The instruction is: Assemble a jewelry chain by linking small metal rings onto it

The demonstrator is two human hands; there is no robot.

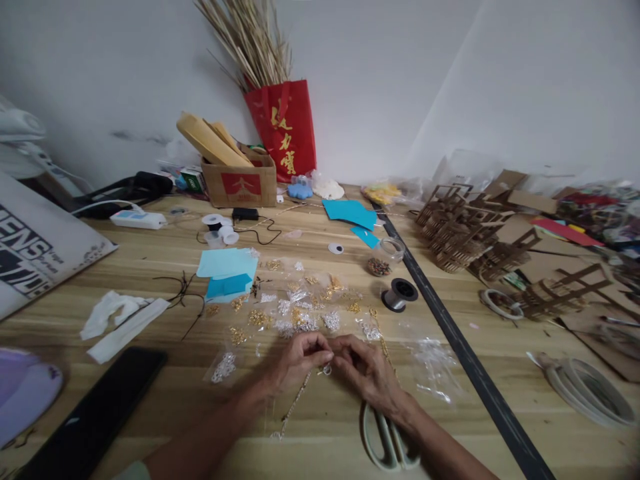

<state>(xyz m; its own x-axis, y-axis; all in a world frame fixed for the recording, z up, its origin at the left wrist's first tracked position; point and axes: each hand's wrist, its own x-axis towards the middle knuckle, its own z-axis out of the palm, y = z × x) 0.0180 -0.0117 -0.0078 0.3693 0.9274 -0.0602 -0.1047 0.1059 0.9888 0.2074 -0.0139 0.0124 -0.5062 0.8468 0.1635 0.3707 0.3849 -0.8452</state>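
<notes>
My left hand [304, 355] and my right hand [366, 368] meet at the fingertips above the table, both closed in a pinch. From the left fingers a thin beaded chain [296, 402] hangs down to the wood. A small silver ring-like clasp [327, 369] shows just under the fingertips; what the right fingers pinch is hidden. Beneath my right wrist lie scissors with pale handles [387, 443]. A gold chain [383, 340] runs out past the right hand. Small bags of silver findings [300, 321] and gold findings [260, 318] lie just beyond both hands.
A wire spool [400, 293] and a bead jar [380, 265] stand beyond the right hand. Clear plastic bags [433, 363] lie to the right, before a dark strip [460, 347]. Blue sheets [227, 277] and a black phone-like slab [95, 413] are leftward. Woven baskets [450, 233] crowd the right.
</notes>
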